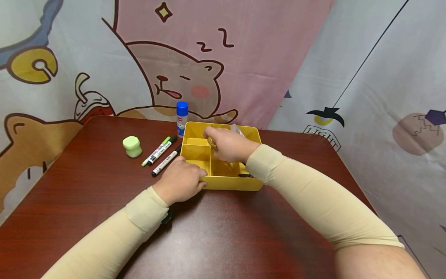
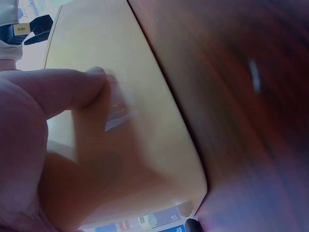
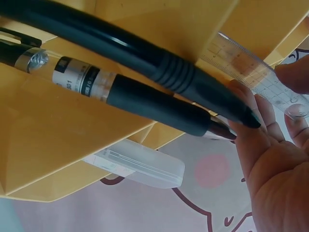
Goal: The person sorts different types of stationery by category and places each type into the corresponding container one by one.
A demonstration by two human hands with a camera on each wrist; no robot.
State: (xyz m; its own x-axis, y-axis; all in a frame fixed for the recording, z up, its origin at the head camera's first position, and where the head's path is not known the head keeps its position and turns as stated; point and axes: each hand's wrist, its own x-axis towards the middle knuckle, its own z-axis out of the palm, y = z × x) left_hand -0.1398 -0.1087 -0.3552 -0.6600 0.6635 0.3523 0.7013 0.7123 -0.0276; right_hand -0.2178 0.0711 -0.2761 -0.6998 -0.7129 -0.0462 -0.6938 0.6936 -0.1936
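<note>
R hand pinched clear ruler over organizer; L hand braced the box

R hand [image 1: 230, 144] was over the yellow organizer [image 1: 230, 184], thumb & fingers pinching the clear ruler [image 3: 236, 63] near one end, prob. for control in a tight space. Ruler lay right in that grip, thumb on one face, fingers behind; its other end ran past a yellow divider, prob. to let it stand in a compt.

L hand [image 1: 182, 178] held the front wall near the L corner, thumb flat outside, a finger over the rim, prob. so the box didn't slide.

R wrist view: dark pen w/ ribbed grip [image 3: 178, 77] & clear-barrel pen [image 3: 154, 106] leaned close to R hand; couldn't tell if touching. Translucent case [image 3: 140, 164] stuck out past the rim, prob. b/c too long for its slot.

On table [image 1: 244, 232], L of box: glue stick [image 1: 182, 120] upright, markers [image 1: 165, 162] lying flat, pale-green block [image 1: 132, 146] further L.
</note>
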